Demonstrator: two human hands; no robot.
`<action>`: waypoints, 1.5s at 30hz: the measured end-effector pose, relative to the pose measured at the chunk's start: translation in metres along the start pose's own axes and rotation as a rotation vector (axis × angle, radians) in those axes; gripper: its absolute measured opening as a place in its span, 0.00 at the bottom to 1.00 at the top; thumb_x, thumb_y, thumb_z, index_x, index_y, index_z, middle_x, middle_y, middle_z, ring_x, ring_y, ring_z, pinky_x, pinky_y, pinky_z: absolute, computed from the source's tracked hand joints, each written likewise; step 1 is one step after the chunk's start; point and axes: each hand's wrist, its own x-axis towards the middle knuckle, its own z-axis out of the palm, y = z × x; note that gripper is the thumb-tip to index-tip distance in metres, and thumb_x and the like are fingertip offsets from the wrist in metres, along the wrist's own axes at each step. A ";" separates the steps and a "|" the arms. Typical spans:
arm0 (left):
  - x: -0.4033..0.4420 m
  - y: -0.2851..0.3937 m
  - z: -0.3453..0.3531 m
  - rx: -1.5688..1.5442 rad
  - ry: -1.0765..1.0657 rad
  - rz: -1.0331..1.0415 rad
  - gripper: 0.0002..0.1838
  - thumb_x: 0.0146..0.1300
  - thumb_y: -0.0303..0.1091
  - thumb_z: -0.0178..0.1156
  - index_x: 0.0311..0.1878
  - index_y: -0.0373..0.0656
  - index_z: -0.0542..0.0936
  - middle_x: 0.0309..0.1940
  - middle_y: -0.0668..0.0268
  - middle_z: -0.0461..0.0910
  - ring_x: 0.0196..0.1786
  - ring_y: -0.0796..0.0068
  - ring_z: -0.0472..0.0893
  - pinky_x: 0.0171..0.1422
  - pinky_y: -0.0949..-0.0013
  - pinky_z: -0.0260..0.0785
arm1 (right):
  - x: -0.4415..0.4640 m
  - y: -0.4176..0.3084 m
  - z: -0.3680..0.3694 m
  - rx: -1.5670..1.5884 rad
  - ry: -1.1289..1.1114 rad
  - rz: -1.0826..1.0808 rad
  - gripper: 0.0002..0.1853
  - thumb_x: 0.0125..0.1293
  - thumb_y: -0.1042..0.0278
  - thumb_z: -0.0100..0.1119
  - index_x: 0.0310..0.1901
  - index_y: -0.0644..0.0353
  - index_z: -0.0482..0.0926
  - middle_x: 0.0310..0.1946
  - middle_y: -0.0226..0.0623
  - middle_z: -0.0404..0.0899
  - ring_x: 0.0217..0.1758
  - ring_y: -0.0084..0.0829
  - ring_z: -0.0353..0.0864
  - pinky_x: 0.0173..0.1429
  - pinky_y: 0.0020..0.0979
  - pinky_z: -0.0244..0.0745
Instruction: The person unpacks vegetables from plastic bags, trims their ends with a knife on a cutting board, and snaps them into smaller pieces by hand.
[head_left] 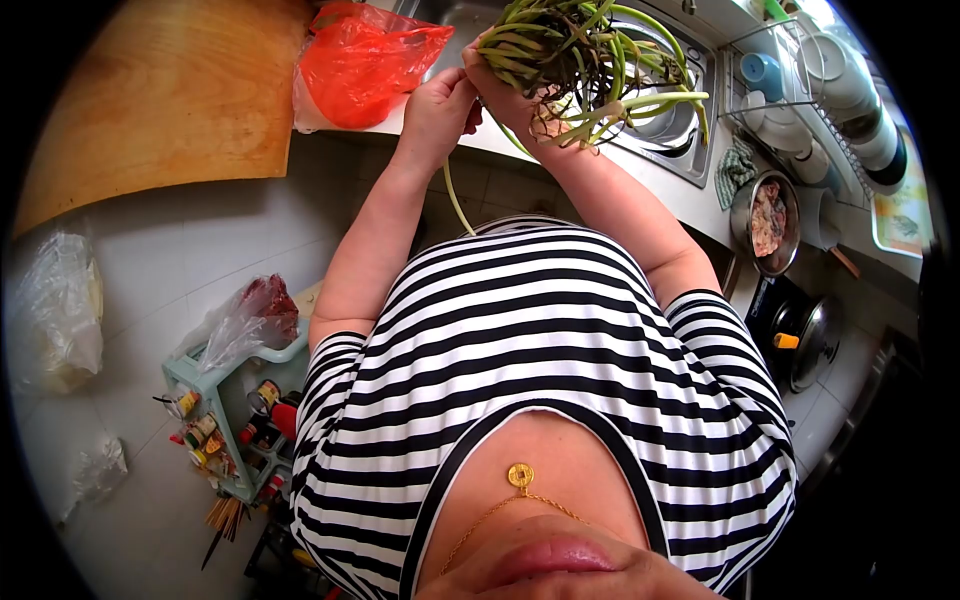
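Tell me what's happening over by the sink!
A person in a striped shirt is holding a bunch of long green stalks at the sink. The right hand grips the bunch. The left hand is close beside it, fingers curled, and one long stalk hangs below; I can't tell exactly what those fingers hold. A red plastic bag sits on the counter to the left.

Pale tiles (pixel 150 430) at left, a wooden panel (pixel 170 90) far left; a white tabletop (pixel 700 210) runs rightward under bright far-right light (pixel 822 14).
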 end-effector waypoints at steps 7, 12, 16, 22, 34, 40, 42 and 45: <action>-0.015 0.014 -0.009 0.078 -0.073 -0.025 0.15 0.71 0.42 0.49 0.41 0.40 0.78 0.26 0.68 0.78 0.27 0.82 0.75 0.36 0.79 0.68 | 0.004 0.012 -0.002 0.525 0.230 0.409 0.10 0.58 0.70 0.62 0.40 0.59 0.72 0.30 0.35 0.78 0.35 0.28 0.79 0.40 0.31 0.75; -0.012 -0.018 -0.048 0.196 0.151 0.217 0.12 0.68 0.35 0.55 0.49 0.38 0.77 0.35 0.66 0.81 0.41 0.78 0.79 0.48 0.75 0.70 | 0.008 0.056 -0.029 1.308 0.442 0.772 0.08 0.58 0.69 0.59 0.37 0.57 0.72 0.30 0.35 0.79 0.39 0.34 0.80 0.54 0.43 0.74; -0.022 -0.027 -0.026 0.040 -0.105 0.084 0.14 0.65 0.30 0.59 0.52 0.37 0.74 0.43 0.67 0.79 0.44 0.81 0.77 0.53 0.75 0.69 | 0.001 0.071 -0.036 1.488 0.476 0.832 0.03 0.56 0.69 0.59 0.29 0.57 0.76 0.29 0.32 0.79 0.38 0.32 0.79 0.58 0.45 0.72; -0.024 -0.029 -0.025 -0.080 -0.215 0.011 0.16 0.64 0.31 0.60 0.52 0.34 0.74 0.39 0.67 0.80 0.40 0.83 0.78 0.49 0.79 0.70 | -0.015 0.093 -0.039 1.556 0.435 0.806 0.04 0.55 0.68 0.57 0.29 0.57 0.76 0.27 0.31 0.78 0.36 0.32 0.79 0.54 0.43 0.73; -0.025 -0.024 -0.034 -0.175 -0.300 -0.150 0.17 0.70 0.36 0.52 0.55 0.34 0.73 0.43 0.68 0.79 0.42 0.85 0.77 0.49 0.78 0.72 | -0.033 0.106 -0.045 1.603 0.409 0.788 0.05 0.54 0.69 0.56 0.31 0.59 0.73 0.27 0.34 0.76 0.34 0.31 0.78 0.51 0.39 0.73; -0.014 -0.032 -0.046 0.173 -0.175 0.054 0.23 0.68 0.37 0.55 0.62 0.35 0.69 0.56 0.62 0.73 0.60 0.77 0.70 0.65 0.72 0.62 | -0.033 0.090 -0.046 1.700 0.228 0.819 0.05 0.55 0.70 0.57 0.34 0.57 0.74 0.28 0.31 0.77 0.34 0.30 0.78 0.51 0.38 0.73; -0.005 -0.028 -0.047 0.169 -0.163 0.056 0.29 0.66 0.38 0.58 0.65 0.35 0.63 0.62 0.59 0.66 0.65 0.72 0.65 0.69 0.69 0.56 | -0.035 0.075 -0.042 1.628 0.152 0.842 0.09 0.53 0.69 0.60 0.37 0.56 0.76 0.29 0.32 0.79 0.33 0.31 0.79 0.50 0.41 0.76; 0.011 -0.026 -0.035 -0.060 -0.188 0.191 0.45 0.58 0.44 0.67 0.70 0.38 0.50 0.67 0.54 0.59 0.66 0.63 0.66 0.68 0.65 0.60 | -0.036 0.063 -0.024 1.642 0.005 0.890 0.10 0.54 0.70 0.59 0.38 0.57 0.75 0.30 0.35 0.78 0.32 0.31 0.79 0.49 0.38 0.76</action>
